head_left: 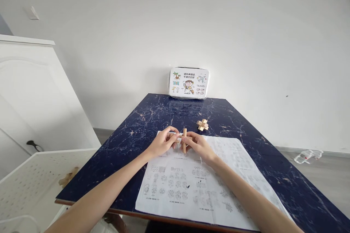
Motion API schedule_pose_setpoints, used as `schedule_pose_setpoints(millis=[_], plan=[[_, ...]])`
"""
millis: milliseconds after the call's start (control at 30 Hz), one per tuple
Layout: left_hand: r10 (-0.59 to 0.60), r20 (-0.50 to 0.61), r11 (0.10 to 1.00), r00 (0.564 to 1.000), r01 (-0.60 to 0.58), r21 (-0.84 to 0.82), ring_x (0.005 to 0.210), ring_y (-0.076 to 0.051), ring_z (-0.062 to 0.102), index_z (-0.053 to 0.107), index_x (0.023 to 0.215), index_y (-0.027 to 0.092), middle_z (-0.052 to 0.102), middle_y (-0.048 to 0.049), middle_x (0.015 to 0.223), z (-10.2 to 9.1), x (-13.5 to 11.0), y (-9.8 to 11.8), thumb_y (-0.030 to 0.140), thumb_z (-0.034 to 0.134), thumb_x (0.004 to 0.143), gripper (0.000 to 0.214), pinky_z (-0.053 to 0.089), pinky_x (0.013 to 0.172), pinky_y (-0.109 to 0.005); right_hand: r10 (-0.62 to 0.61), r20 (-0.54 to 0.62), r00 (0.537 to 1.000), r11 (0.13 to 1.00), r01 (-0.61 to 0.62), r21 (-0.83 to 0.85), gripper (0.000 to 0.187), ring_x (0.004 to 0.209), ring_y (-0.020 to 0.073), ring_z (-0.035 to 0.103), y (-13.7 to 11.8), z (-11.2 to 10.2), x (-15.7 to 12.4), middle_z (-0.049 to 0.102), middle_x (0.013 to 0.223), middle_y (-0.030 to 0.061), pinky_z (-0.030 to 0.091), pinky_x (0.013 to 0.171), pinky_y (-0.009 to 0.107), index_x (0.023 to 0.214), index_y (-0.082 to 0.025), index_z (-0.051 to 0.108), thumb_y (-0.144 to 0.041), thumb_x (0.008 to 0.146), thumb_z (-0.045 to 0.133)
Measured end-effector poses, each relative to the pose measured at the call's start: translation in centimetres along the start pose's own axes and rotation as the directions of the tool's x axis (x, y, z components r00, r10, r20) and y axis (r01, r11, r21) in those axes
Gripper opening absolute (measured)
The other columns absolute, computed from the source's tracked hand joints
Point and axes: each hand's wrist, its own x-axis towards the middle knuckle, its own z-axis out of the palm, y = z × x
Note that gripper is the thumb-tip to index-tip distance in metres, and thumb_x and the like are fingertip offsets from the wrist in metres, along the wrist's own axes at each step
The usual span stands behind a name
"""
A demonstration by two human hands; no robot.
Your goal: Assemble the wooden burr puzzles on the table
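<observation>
Both my hands meet over the far end of a white instruction sheet [197,185] on a dark blue marble table [273,167]. My left hand [162,142] and my right hand [198,145] are closed around small wooden puzzle bars [184,139]; one bar stands upright between my fingers, another lies crosswise. A finished wooden burr puzzle [202,125] rests on the table just beyond my right hand.
A white tin box with cartoon travel pictures [188,83] leans against the wall at the table's far edge. A white perforated shelf [30,182] with some wooden pieces stands at lower left. A clear plastic bottle [307,156] lies on the floor at right.
</observation>
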Motion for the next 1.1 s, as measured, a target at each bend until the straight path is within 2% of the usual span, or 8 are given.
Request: schedule_pose_setpoints(millis=[233,467,633,733,867,1100], plan=[[0.006,-0.055,1.0,0.998,-0.007,-0.018,0.055,-0.013,0.055,0.054,0.107,0.021,0.056,0.0043,0.061,-0.5,0.2,0.3,0.051,0.052,0.101,0.03,0.037,0.053,-0.023,-0.008,-0.056,0.998,1.0,0.008,0.004,0.041,0.067,0.0186,0.065,-1.0,-0.5,0.0,0.068,0.078,0.0035,0.054,0.064,0.035,0.091,-0.02,0.065,-0.059,0.082,0.074],[-0.005,-0.021,0.999,1.0,0.003,-0.053,0.052,-0.011,0.052,0.055,0.108,0.02,0.058,0.0037,0.061,-1.0,0.4,-0.1,0.054,0.054,0.1,0.035,0.036,0.051,-0.023,0.006,-0.053,0.999,0.999,-0.003,0.049,0.042,0.069,0.0175,0.063,-0.9,-0.6,0.1,0.067,0.08,0.003,0.052,0.064,0.032,0.094,-0.019,0.065,-0.058,0.082,0.076],[-0.041,0.089,0.988,0.995,0.054,-0.147,0.046,-0.009,0.045,0.056,0.111,0.018,0.062,0.0018,0.064,-0.8,0.5,-0.7,0.059,0.052,0.099,0.043,0.034,0.047,-0.022,0.056,0.071,0.996,0.946,-0.076,0.316,0.037,0.066,0.0125,0.059,-0.2,-1.2,-0.1,0.063,0.08,-0.0005,0.046,0.06,0.025,0.099,-0.021,0.064,-0.053,0.085,0.076],[-0.041,0.127,0.972,0.991,0.069,-0.226,0.048,-0.009,0.047,0.058,0.111,0.017,0.062,0.0014,0.065,-0.6,0.5,-0.4,0.06,0.054,0.098,0.045,0.037,0.049,-0.023,0.056,0.187,0.981,0.901,-0.13,0.413,0.041,0.067,0.0135,0.062,-0.2,-1.2,-0.5,0.064,0.082,0.0002,0.044,0.056,0.024,0.112,-0.023,0.064,-0.052,0.086,0.077],[-0.042,0.138,0.955,0.99,0.08,-0.285,0.055,-0.011,0.052,0.059,0.11,0.017,0.06,0.001,0.065,-0.6,0.3,0.0,0.059,0.056,0.097,0.044,0.038,0.05,-0.023,0.047,0.285,0.957,0.889,-0.17,0.424,0.047,0.071,0.0185,0.069,-0.3,-1.1,-0.8,0.069,0.087,0.0032,0.046,0.055,0.025,0.123,-0.026,0.059,-0.053,0.087,0.074],[-0.048,0.169,0.945,0.984,0.1,-0.311,0.058,-0.012,0.053,0.061,0.107,0.016,0.06,0.0007,0.066,-0.4,0.3,0.0,0.061,0.058,0.095,0.047,0.039,0.05,-0.023,0.03,0.273,0.962,0.899,-0.144,0.412,0.046,0.067,0.0191,0.071,0.0,-1.2,-0.8,0.073,0.083,0.0042,0.043,0.048,0.023,0.119,-0.025,0.058,-0.053,0.087,0.075]])
